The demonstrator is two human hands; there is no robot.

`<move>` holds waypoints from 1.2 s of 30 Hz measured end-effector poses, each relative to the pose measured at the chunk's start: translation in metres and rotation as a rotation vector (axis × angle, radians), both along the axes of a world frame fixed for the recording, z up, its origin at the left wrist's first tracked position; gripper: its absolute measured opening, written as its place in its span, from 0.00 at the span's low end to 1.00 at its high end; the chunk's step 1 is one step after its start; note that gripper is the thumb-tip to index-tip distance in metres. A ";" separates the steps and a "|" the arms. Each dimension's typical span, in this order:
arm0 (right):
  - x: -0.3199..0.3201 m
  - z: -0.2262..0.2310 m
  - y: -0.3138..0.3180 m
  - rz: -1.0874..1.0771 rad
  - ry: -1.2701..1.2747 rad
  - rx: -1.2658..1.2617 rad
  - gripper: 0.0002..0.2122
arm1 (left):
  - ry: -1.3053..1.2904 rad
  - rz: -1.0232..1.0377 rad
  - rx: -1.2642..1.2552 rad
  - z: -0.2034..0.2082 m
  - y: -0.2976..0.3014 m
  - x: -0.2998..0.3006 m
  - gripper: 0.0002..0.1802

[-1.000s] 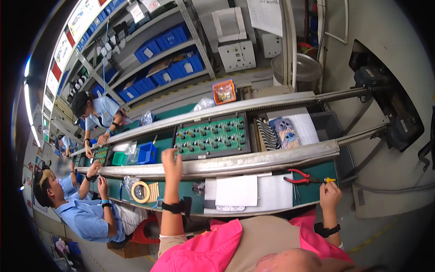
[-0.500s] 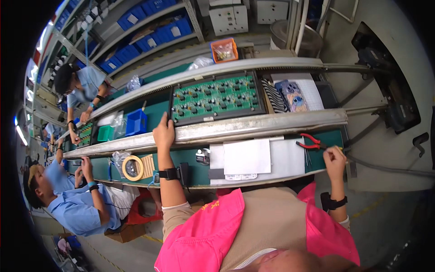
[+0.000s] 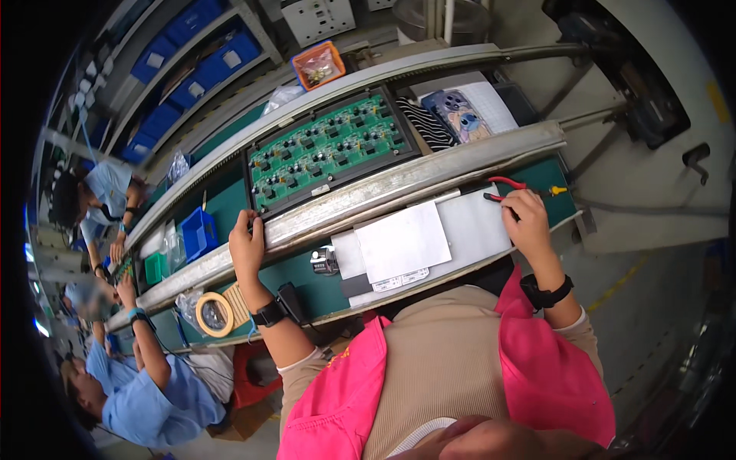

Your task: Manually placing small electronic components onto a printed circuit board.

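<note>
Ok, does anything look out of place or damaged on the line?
What looks like a phone in a cartoon case lies between the metal rails, right of the green circuit boards; it seems personal, so odd there. No obvious damage shows.

Red-handled pliers (image 3: pixel 507 182): partly hidden behind the right hand (image 3: pixel 527 220) — grip not discernible. White cabinet (image 3: pixel 318 21): cut off by the upper edge. Green circuit boards (image 3: pixel 326 146) — fine detail too small to make out.
</note>
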State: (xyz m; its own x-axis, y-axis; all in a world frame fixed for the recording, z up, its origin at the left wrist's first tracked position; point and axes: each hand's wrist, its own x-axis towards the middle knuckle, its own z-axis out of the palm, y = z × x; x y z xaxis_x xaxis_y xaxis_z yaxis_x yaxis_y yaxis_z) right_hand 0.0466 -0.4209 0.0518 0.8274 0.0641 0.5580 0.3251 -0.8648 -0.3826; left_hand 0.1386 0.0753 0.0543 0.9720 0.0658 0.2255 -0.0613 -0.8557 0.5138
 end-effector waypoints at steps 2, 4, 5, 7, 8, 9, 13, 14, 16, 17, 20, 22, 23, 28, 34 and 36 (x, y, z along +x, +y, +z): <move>-0.016 -0.016 -0.011 -0.088 0.076 0.069 0.05 | -0.019 0.009 0.015 0.003 -0.008 0.008 0.07; -0.028 -0.030 -0.017 -0.203 0.250 0.216 0.05 | -0.052 -0.005 0.036 0.002 -0.012 0.008 0.07; -0.026 -0.029 -0.021 -0.216 0.234 0.222 0.05 | -0.071 0.005 0.058 0.000 -0.015 0.008 0.07; -0.022 -0.022 -0.018 -0.236 0.368 0.158 0.05 | -0.084 0.019 0.092 -0.005 -0.013 0.007 0.07; -0.019 -0.020 -0.018 -0.241 0.436 0.126 0.05 | -0.104 0.012 0.108 -0.008 -0.011 0.009 0.07; -0.017 -0.022 -0.020 -0.246 0.439 0.134 0.05 | -0.119 0.001 0.122 -0.011 -0.009 0.012 0.07; -0.010 -0.029 -0.032 -0.281 0.279 -0.211 0.06 | -0.124 -0.020 0.184 -0.013 -0.005 0.013 0.08; -0.011 -0.018 -0.036 -0.216 0.370 -0.155 0.06 | -0.121 -0.012 0.203 -0.014 -0.004 0.010 0.08; -0.016 0.008 -0.047 -0.093 0.553 -0.048 0.06 | -0.126 0.013 0.231 -0.016 -0.004 0.004 0.08; -0.016 0.018 -0.051 -0.073 0.549 -0.055 0.06 | -0.134 0.015 0.255 -0.016 -0.004 0.003 0.08; -0.012 0.039 -0.068 0.196 0.954 0.420 0.09 | -0.128 0.035 0.284 -0.016 0.002 0.001 0.08; -0.016 0.038 -0.079 0.241 1.013 0.605 0.10 | -0.135 -0.010 0.279 -0.015 0.001 0.000 0.09; -0.018 0.036 -0.083 0.266 1.058 0.811 0.10 | -0.155 -0.038 0.275 -0.012 0.001 0.000 0.09; -0.031 0.031 -0.040 0.334 1.062 1.589 0.11 | -0.130 -0.005 0.245 -0.012 -0.003 0.003 0.10; -0.016 0.005 -0.014 0.382 0.775 1.362 0.10 | -0.143 -0.012 0.260 -0.008 -0.006 0.004 0.10; -0.007 -0.013 -0.014 0.342 0.614 0.982 0.11 | -0.165 -0.036 0.246 -0.007 -0.007 0.002 0.09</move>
